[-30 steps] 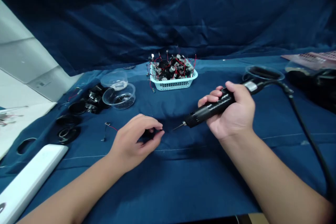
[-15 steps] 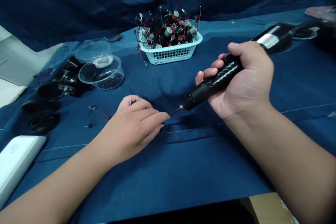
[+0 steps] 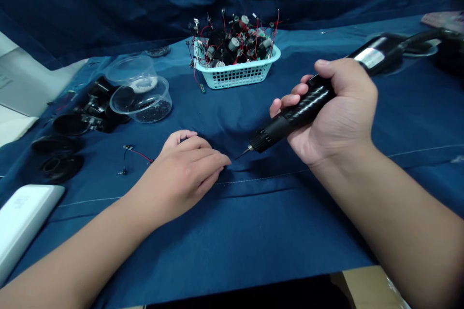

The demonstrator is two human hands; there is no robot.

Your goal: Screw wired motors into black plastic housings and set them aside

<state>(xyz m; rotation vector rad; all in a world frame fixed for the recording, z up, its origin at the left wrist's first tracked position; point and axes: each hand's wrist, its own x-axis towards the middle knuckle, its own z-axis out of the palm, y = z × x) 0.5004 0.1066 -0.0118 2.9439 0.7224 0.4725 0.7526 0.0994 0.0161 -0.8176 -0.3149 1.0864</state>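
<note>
Both arms are bare to the edge of the view: a slim left forearm (image 3: 83, 256) and a thicker-looking right forearm (image 3: 406, 222), each smooth and unmarked. The left hand (image 3: 184, 174) and right hand (image 3: 337, 111) are just as bare — no gloves, and a short, neatly trimmed right thumbnail (image 3: 321, 63).

Your scene is moderately dim, with soft light seemingly from overhead. The blue cloth (image 3: 217, 231) brightens around the light-blue plastic basket (image 3: 237, 75), while the folds behind it fall dark. Your right hand (image 3: 333, 111) casts a soft shadow in front of the basket. A pale glare marks the label (image 3: 369, 58) on your electric screwdriver (image 3: 300, 111), right of the basket. The frame's edges bow and darken, and fine detail looks slightly soft.
</note>
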